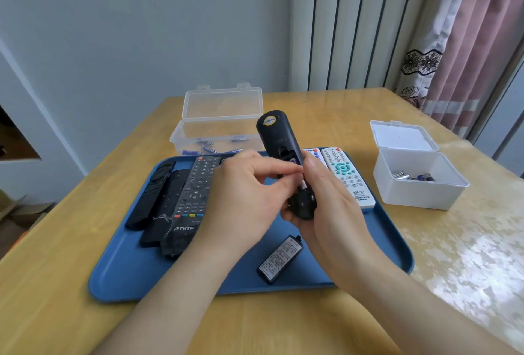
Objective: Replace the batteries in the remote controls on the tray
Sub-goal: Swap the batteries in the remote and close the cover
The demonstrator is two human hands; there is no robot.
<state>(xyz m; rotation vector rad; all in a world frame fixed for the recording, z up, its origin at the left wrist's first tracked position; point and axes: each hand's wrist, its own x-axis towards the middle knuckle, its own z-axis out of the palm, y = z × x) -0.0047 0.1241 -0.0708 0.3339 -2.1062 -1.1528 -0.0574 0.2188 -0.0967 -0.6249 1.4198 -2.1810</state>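
Black remote [276, 133] in right grip [331, 198], its battery [304, 184] in left grip [249, 193]; THTF remote [195, 193] nearby.

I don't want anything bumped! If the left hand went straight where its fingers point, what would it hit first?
The black remote in the right hand; the left hand seems to touch its open battery slot.

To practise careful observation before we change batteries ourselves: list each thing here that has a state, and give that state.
Held black remote: back showing, compartment open, gripped by right hand; left hand fingertips at its battery.
Battery cover: off, lying on tray.
White remote: face up on tray.
Clear box: lid open.
White box: lid open.
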